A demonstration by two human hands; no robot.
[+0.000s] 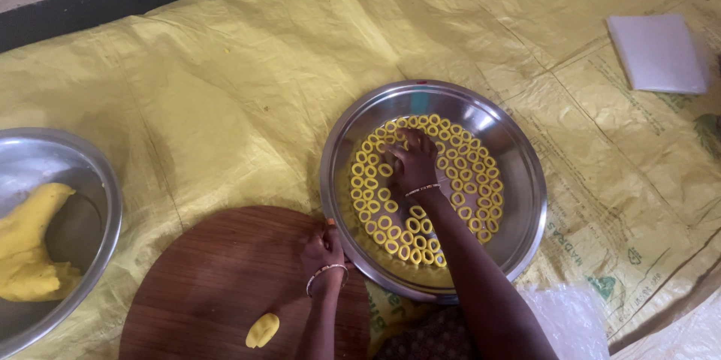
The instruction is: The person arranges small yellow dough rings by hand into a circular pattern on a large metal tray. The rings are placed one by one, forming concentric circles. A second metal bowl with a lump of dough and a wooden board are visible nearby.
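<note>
Far left of the wooden board, a steel bowl sits on the yellow sheet and holds a big lump of yellow dough. The round wooden board itself lies at the bottom centre, with a small dough piece resting near its lower edge. At the board's right rim, the left hand rests with fingers curled in, pinching a tiny bit of something orange at its fingertips. Just right of the board, touching its edge, stands a wide steel tray filled with rows of small yellow dough rings. The right hand reaches into it, fingers bent down onto the rings; whether it grips one I cannot tell. Far right of the board, a white folded sheet lies on the yellow sheet.
</note>
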